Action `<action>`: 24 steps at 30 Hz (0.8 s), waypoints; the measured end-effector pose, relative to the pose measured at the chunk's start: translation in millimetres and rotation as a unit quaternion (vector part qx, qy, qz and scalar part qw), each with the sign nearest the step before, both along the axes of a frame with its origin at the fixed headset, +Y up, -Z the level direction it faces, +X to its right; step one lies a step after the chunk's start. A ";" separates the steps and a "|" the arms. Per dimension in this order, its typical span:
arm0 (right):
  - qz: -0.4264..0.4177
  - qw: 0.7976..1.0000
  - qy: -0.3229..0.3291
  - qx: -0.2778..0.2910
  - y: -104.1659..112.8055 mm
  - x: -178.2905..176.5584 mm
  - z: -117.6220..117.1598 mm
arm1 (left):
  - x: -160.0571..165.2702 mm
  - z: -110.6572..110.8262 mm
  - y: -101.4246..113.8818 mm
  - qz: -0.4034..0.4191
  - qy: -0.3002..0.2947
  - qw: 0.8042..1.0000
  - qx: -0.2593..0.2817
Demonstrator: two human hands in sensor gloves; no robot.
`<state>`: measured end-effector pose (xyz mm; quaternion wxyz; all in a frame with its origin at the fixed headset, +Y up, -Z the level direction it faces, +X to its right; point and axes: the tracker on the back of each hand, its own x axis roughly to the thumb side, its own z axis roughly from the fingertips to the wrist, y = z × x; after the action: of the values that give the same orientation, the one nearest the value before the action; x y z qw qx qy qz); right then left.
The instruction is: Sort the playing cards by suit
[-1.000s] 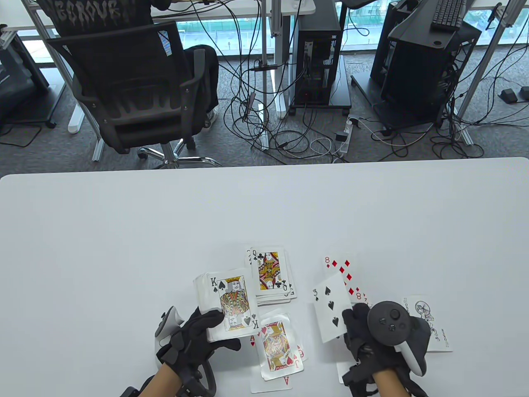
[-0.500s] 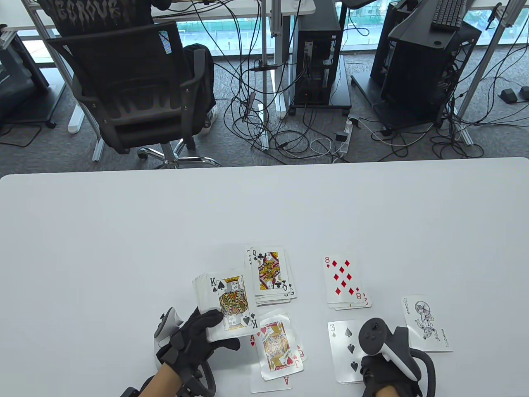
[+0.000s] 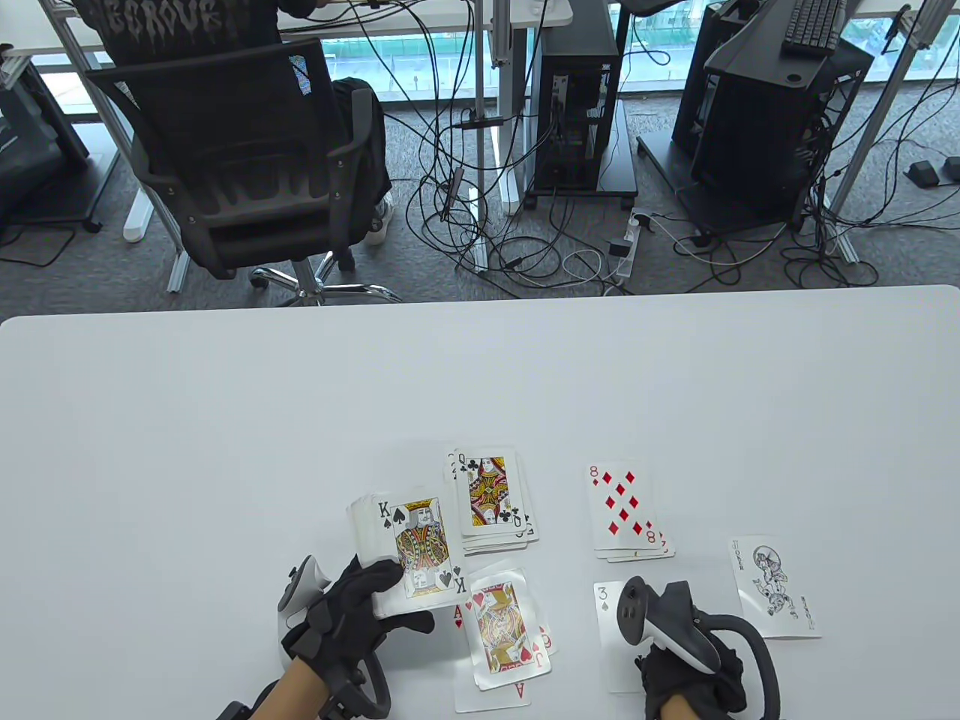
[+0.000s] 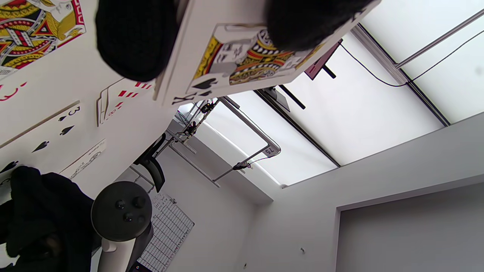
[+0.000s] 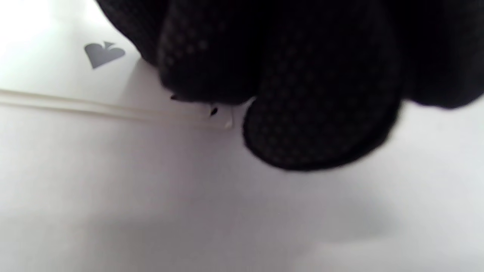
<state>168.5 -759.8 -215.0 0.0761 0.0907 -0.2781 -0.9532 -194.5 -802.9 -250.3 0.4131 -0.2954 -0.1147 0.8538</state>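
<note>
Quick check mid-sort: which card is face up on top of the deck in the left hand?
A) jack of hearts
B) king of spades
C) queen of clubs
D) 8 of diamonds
B: the left hand grips the deck, and its top card shows a K with a spade.

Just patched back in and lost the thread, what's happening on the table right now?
Cards are being sorted by suit. The left hand holds the remaining deck, king of spades on top. The right hand rests on the three of spades, lying on the table; whether it grips it is unclear. Clubs, diamonds, hearts and a joker lie separately.
</note>
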 end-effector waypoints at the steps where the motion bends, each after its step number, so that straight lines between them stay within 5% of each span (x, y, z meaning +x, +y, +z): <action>1: -0.032 0.999 -0.011 0.008 9.3 -2.7 -4.0 | -0.2 -0.4 -0.6 -0.001 0.000 1.000 0.000; 5: -0.158 0.982 0.012 0.100 43.9 -30.1 -17.6 | -0.7 -0.7 -2.6 -0.005 0.001 1.000 -0.005; 11: -0.325 0.891 0.105 0.299 68.2 -100.4 -23.8 | -0.6 -0.4 -2.7 -0.007 0.000 1.000 -0.005; 16: -0.378 0.846 0.161 0.339 59.4 -143.6 -20.9 | -0.6 -0.3 -2.6 -0.007 0.000 1.000 -0.005; 24: -0.372 0.824 0.194 0.381 34.7 -159.6 -12.1 | 0.4 -0.4 -3.4 -0.010 -0.008 1.000 -0.004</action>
<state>8.9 -725.1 -227.1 -0.2726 -0.1849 0.1153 -0.9371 -194.1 -806.3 -250.7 0.4197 -0.3047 -0.1119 0.8476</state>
